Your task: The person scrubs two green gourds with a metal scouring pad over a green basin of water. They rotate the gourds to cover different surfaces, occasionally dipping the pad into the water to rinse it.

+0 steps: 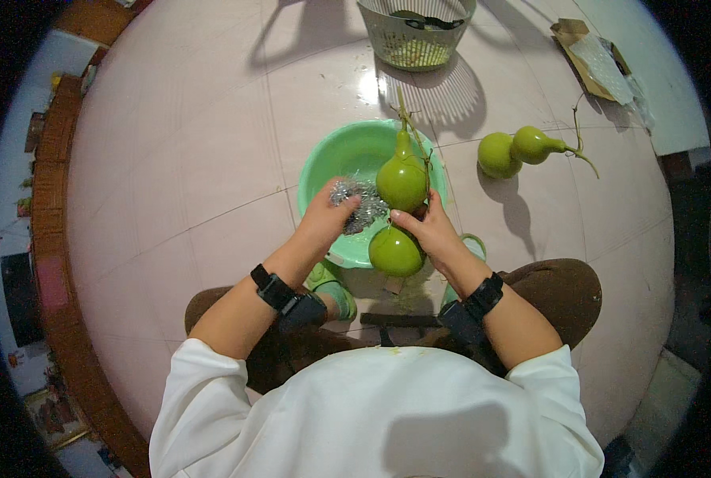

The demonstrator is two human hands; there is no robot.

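Note:
A glossy green bottle gourd [401, 179], with a long stem and dry tendrils at its top, stands tilted over the front right part of a mint-green plastic basin [345, 143]. Around the gourd's narrow waist my right hand [430, 224] is closed, thumb in front and the other fingers partly hidden behind. My left hand [333, 206] grips a silvery steel-wool scouring pad [364, 206], which hangs over the basin close to the gourd's left side. Whether the pad touches the gourd is hard to tell. Some liquid appears to lie in the bottom of the basin.
A second bottle gourd [531, 145] lies on the tiled floor [212, 179] to the right. Beyond the basin stands a slatted grey plastic basket [415, 45] with pale pieces inside. Cardboard with bubble wrap [597, 63] lies far right. Green slippers [334, 290] flank the basin's near side.

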